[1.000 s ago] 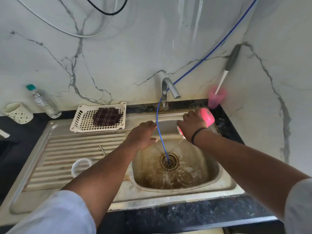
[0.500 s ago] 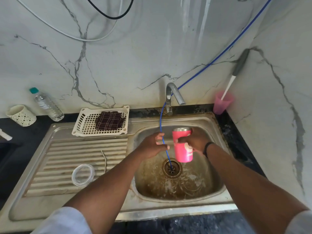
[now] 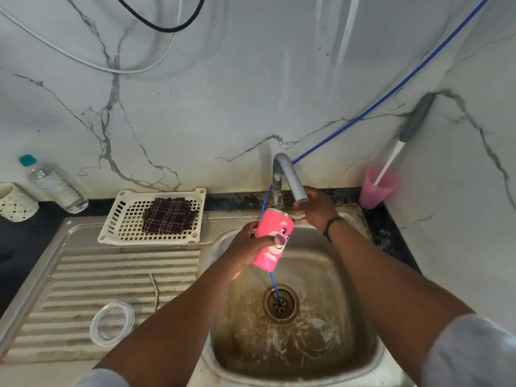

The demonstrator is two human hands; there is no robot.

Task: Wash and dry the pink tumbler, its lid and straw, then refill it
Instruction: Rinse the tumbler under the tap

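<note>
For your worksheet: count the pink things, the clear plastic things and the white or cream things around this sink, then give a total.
Pink: 2, the tumbler and the cup.
Clear: 2, the bottle and the lid.
White or cream: 2, the basket and the holder.
Total: 6

White marble-look wall panels with grey veins meet in a corner at the right. A black cable, a white cable and a blue hose run across them. Below, a dark speckled table holds a stained steel sink with a ribbed drainboard. Soft, even light falls over everything.
</note>
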